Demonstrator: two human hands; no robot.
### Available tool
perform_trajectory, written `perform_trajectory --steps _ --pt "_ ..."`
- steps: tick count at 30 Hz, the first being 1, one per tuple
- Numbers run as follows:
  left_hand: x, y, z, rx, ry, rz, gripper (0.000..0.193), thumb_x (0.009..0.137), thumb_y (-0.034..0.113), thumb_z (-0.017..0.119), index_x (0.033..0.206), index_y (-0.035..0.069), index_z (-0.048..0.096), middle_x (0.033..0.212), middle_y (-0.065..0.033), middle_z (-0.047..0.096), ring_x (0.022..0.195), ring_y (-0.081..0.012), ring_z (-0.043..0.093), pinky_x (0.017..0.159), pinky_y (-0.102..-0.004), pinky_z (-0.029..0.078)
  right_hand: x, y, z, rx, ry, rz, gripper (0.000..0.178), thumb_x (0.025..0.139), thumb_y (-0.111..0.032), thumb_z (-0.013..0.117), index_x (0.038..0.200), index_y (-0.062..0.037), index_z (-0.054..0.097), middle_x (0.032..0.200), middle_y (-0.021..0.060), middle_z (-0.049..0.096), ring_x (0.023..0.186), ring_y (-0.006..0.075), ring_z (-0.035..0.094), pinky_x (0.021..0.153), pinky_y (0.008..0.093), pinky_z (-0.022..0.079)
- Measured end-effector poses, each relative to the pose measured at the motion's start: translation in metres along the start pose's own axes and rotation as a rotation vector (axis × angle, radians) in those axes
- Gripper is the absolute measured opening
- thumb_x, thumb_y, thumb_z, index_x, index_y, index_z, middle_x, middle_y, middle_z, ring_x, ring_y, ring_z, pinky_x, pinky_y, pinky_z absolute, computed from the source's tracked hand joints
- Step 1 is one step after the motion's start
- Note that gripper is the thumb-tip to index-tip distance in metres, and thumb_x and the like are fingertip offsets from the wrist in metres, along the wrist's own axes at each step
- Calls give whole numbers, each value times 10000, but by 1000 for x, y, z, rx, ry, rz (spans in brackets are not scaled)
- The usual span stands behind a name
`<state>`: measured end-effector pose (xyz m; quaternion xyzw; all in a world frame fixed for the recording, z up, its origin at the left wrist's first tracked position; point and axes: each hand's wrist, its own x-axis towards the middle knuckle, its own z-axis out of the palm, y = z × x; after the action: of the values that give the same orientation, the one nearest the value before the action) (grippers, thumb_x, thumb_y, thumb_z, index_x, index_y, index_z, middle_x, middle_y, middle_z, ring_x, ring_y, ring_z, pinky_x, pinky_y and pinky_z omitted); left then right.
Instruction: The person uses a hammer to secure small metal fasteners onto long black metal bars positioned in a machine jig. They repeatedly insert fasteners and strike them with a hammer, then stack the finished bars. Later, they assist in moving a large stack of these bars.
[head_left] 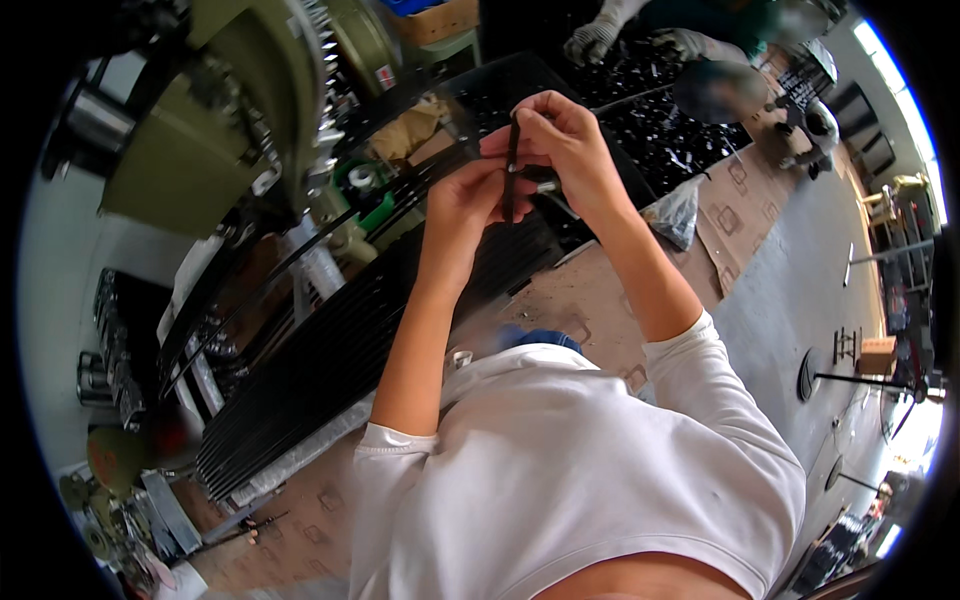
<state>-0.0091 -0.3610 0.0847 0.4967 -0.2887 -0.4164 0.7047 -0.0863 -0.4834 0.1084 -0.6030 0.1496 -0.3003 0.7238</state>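
Strip: short, dark, narrow bar (pixel 512 165), raised in front of the chest, spanning both hands.
Axis: near vertical in view, top end leaning a touch right; lower end sticks out below the left fingers.
Right hand (pixel 572 150): thumb and fingertips pinched on the strip's upper end.
Left hand (pixel 460 205): fingers curled in at the strip's lower part; exact grip partly hidden.
Long stock (pixel 335 365): black, slim, parallel lengths, ridged look, running diagonally lower left to upper right.
Machine (pixel 160 165): olive-green painted body, upper left.
Bag (pixel 677 215): clear crinkled plastic, right of the forearms.
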Motion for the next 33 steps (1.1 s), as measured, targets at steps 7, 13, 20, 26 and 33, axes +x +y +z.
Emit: perform_trajectory --steps 7,13,20,26,33 --pt "-56 6 -65 -156 141 42 163 879 158 539 950 27 604 843 -70 625 713 -124 591 643 -239 491 -9 38 81 30 -132 39 173 897 -133 490 871 35 519 766 110 633 597 87 554 549 217 474" --pt "-90 -6 -103 -119 429 15 207 906 204 501 967 28 591 932 -46 601 798 -118 599 741 -262 519 -34 86 140 -18 -279 243 168 882 -156 530 841 4 560 734 14 562 623 84 545 550 212 447" --pt "-135 -26 -159 1095 785 176 175 857 183 509 812 53 618 752 -82 633 711 -246 594 672 -348 426 -12 139 187 -107 -313 434 249 893 -181 459 775 17 554 567 65 565 468 139 537 429 241 416" --pt "-156 -25 -196 1345 895 251 113 817 165 532 812 89 615 835 -55 618 829 -267 553 796 -381 376 -4 147 192 -135 -214 411 248 864 -182 480 748 18 569 528 58 547 429 137 523 399 239 391" --pt "-160 -36 -220 1410 877 263 158 820 201 541 874 87 637 861 -87 642 845 -291 566 825 -377 384 3 151 185 -236 -240 434 247 848 -188 519 709 -1 601 507 30 522 411 100 484 370 213 347"
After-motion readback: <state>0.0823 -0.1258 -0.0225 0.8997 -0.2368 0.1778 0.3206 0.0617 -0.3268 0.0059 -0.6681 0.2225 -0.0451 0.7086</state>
